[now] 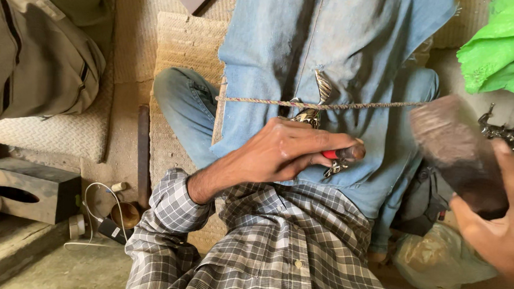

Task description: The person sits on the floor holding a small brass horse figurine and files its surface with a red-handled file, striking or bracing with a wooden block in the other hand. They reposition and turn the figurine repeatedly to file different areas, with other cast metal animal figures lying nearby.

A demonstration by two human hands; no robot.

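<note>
My left hand [289,149] reaches across my lap and grips a small red-handled tool [330,155] pressed against a silvery metal ornament [313,113]. The ornament lies on a blue denim cloth [334,54] spread over my knees and sits under a twisted cord [331,105] stretched tight across the cloth. My right hand [511,222], at the right edge, holds a dark, blurred mallet-like block [455,153] raised beside the cloth.
A bunch of small metal pieces [510,131] lies at the right, below a green cloth [509,50]. A grey bag [30,53] rests on a woven mat at the left. A dark stone block [28,187], a cable and a small bowl [125,214] sit on the floor.
</note>
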